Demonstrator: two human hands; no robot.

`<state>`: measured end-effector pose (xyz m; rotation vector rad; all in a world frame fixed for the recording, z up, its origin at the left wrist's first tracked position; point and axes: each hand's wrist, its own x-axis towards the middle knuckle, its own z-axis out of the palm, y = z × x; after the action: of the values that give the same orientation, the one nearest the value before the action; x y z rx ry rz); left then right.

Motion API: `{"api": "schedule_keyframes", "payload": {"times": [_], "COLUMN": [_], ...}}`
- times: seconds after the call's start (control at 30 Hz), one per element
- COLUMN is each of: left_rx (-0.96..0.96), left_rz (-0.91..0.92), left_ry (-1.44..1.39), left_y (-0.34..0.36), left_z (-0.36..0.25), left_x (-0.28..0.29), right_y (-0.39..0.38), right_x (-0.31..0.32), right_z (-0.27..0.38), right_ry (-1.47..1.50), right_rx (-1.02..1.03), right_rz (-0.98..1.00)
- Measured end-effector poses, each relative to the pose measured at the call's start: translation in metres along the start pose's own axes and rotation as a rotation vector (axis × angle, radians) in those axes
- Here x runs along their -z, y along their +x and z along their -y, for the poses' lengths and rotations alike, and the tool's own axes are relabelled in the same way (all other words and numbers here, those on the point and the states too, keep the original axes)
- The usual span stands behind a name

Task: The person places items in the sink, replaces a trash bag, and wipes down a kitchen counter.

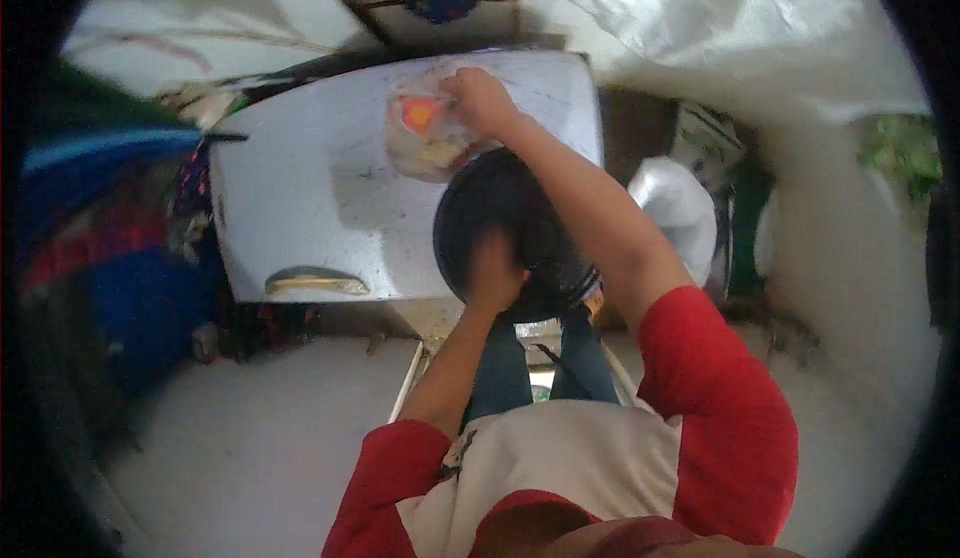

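My right hand (pixel 482 104) reaches across to the far side of the white table and closes on the top of a clear plastic bag (pixel 408 150). The bag has a bright red-orange patch and pale contents that I cannot make out. In front of it sits a round black bucket (pixel 455 208) at the table's near right edge. Down inside the bucket is my left hand (pixel 495 270), its fingers smeared by motion and dark. A small orange spot shows beside that hand; its kind is unclear.
The white table (pixel 290 178) has a curved handle-like piece (pixel 318 283) at its near edge. Right of the bucket stands a silvery-white sack (pixel 675 213). Blue cloth or sheeting (pixel 150 308) hangs at the left. Green leaves (pixel 900 153) show at the far right.
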<state>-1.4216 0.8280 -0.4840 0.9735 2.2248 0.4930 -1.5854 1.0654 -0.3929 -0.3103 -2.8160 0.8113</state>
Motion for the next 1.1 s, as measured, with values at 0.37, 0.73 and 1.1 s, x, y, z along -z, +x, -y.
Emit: {"api": "schedule_keyframes", "payload": {"times": [0.37, 0.73, 1.1], "left_rx": [0.031, -0.888, -0.913], "left_rz": [0.102, 0.214, 0.52], "left_ry": [0.395, 0.025, 0.893], "left_y": [0.035, 0.105, 0.171], "left_z": [0.002, -0.209, -0.234], "left_x": [0.067, -0.123, -0.217], "right_y": [-0.247, -0.468, -0.547], "right_x": [0.202, 0.132, 0.033], "right_z": [-0.07, -0.274, -0.38], "right_ry": [0.297, 0.549, 0.571], "right_rx": [-0.432, -0.964, -1.081], "right_rz": [-0.563, -0.706, -0.115]}}
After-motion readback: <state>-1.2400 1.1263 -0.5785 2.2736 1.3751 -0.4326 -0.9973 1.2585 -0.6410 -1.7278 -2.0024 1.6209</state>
